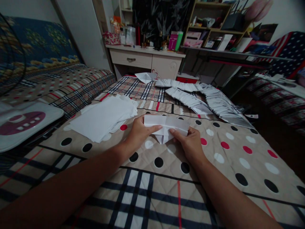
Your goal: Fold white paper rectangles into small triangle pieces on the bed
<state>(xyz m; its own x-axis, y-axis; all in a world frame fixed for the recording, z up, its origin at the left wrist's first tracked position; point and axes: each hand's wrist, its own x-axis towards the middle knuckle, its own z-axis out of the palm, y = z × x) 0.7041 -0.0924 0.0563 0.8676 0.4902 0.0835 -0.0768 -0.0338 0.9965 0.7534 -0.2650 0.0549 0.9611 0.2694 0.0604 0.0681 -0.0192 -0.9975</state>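
Note:
A partly folded white paper sheet (166, 124) lies on the dotted quilt in front of me. My left hand (139, 133) pinches its left end, thumb on top. My right hand (189, 142) grips its right end, fingers curled over the edge. A pointed fold hangs below the sheet between both hands. A loose stack of plain white sheets (105, 117) lies just left of my left hand.
Long fanned rows of folded white papers (209, 98) stretch across the far right of the bed (157, 184). One folded paper piece (145, 77) sits at the bed's far end. A cluttered dresser (145, 58) and shelves stand behind. A white device (23, 122) lies at left.

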